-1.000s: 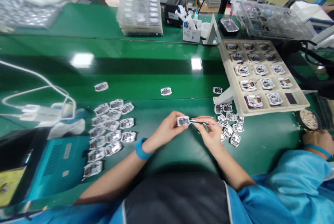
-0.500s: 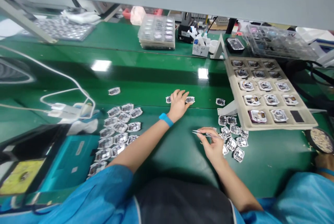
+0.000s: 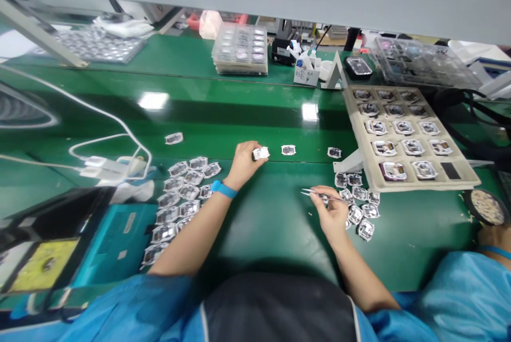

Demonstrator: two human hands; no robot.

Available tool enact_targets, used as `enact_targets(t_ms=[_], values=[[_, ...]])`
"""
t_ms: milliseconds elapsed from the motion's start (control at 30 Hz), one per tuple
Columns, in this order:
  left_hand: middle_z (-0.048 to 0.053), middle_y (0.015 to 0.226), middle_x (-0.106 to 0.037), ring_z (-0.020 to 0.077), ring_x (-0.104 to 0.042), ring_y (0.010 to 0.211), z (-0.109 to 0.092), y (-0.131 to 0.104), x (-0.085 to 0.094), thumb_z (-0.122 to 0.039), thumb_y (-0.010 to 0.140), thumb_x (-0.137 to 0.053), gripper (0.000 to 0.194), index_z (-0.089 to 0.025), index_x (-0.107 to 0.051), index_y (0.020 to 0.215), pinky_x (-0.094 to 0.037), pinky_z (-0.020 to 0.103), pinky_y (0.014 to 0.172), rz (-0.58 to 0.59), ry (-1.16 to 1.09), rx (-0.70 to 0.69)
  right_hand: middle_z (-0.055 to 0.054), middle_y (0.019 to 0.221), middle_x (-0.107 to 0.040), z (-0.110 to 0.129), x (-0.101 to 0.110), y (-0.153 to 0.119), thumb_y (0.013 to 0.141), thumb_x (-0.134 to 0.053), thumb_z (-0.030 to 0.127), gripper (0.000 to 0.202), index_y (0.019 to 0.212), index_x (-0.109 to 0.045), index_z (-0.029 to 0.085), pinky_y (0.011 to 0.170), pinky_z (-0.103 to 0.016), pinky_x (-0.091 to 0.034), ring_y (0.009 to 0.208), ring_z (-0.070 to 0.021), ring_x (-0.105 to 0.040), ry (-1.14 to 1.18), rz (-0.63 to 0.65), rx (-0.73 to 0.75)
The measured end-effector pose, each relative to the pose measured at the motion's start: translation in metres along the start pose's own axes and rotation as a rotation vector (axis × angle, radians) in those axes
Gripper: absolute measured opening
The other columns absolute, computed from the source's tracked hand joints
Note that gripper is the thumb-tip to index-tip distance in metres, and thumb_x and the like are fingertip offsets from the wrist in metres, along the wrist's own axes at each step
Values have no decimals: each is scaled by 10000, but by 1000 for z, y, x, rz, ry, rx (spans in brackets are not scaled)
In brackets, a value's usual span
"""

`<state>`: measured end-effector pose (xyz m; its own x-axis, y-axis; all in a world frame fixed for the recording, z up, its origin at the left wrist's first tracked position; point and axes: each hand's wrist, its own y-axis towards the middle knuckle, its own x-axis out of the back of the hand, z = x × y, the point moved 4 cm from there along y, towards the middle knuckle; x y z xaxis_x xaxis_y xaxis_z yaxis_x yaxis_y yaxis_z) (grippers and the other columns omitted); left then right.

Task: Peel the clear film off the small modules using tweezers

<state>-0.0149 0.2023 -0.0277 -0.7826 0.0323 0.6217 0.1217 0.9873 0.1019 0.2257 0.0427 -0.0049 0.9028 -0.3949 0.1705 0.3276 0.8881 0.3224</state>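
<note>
My left hand (image 3: 244, 164), with a blue band at the wrist, pinches a small white-framed watch-like casing (image 3: 261, 153) above the seam of the green bench. Just right of it lies a second casing (image 3: 288, 150), untouched. Tweezers (image 3: 325, 195) are in my right hand (image 3: 332, 213), their tips pointing left over the bench. Close beside that hand is a loose group of similar casings (image 3: 355, 214). Under and past my left forearm, more casings (image 3: 174, 198) lie in rough rows, partly covered by the arm.
A beige compartment tray (image 3: 427, 182) of casings rests raised on the right, near a white bracket (image 3: 349, 164). A teal case (image 3: 115, 241) and white cables (image 3: 107, 118) occupy the left. Clear trays (image 3: 239, 52) are stacked behind. A co-worker's sleeve (image 3: 459, 294) shows at lower right.
My left hand has shifted left and now pinches a casing, uncovering the one that stays on the bench. The right hand with the tweezers has moved slightly right.
</note>
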Motion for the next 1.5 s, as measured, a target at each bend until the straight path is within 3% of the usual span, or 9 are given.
enact_targets(t_ms=[67,133,233,300,367,700,1067,1233,1500], values=[[88,1018,-703,268,-654,998,-13,-19,-6,-284,770,-728,341,-175,-601,1066,-509,426,891,82,-131,-10,-56,895,-737,7,4,1,840,-716,290,72,865,-702,224,839,-410,-565,906,-218,-698,45,-61,6],[56,935,-715,211,-685,846,-29,-45,-15,-331,765,-730,394,-175,-565,1086,-543,344,771,198,-262,-20,-46,868,-727,17,5,1,831,-728,282,58,856,-704,234,810,-390,-562,874,-210,-691,77,-68,17],[42,879,-711,176,-677,770,-53,-87,-25,-369,751,-739,394,-164,-578,1046,-544,303,722,378,-413,-18,-36,848,-727,32,2,-2,835,-731,258,39,870,-716,247,790,-363,-553,844,-195,-686,117,39,-6],[36,868,-693,163,-650,752,-64,-110,-30,-356,742,-752,398,-155,-603,1052,-524,291,710,535,-555,72,-36,853,-734,39,-2,-4,836,-734,255,44,878,-721,249,804,-365,-548,843,-195,-689,130,110,-20],[28,855,-673,154,-620,735,-69,-125,-31,-340,733,-762,400,-152,-620,1057,-502,282,693,597,-599,134,-36,845,-740,42,-6,-6,833,-737,258,38,867,-724,246,811,-366,-546,836,-195,-692,122,168,-31],[11,826,-653,153,-579,699,-76,-138,-23,-332,728,-743,355,-165,-649,1027,-463,269,642,611,-539,152,-38,840,-754,42,-16,-12,834,-728,266,29,831,-725,237,787,-344,-561,811,-189,-706,60,239,-82],[22,861,-672,154,-606,733,-79,-139,-23,-317,742,-748,324,-168,-633,1006,-482,270,674,505,-591,161,-15,803,-775,56,-23,-14,844,-732,279,34,815,-734,262,820,-400,-535,807,-208,-713,-21,274,106],[31,913,-683,167,-630,811,-79,-136,-20,-298,693,-808,408,-179,-615,1032,-506,293,765,508,-771,254,-38,875,-756,52,-13,-11,853,-719,303,61,871,-714,245,824,-381,-555,851,-201,-705,59,187,-42],[13,817,-651,124,-552,664,-82,-135,-17,-437,836,-680,314,-188,-688,1028,-436,246,604,528,-793,394,-30,833,-735,36,-11,-12,831,-727,382,165,833,-687,222,767,-334,-555,801,-184,-695,152,220,-210]])
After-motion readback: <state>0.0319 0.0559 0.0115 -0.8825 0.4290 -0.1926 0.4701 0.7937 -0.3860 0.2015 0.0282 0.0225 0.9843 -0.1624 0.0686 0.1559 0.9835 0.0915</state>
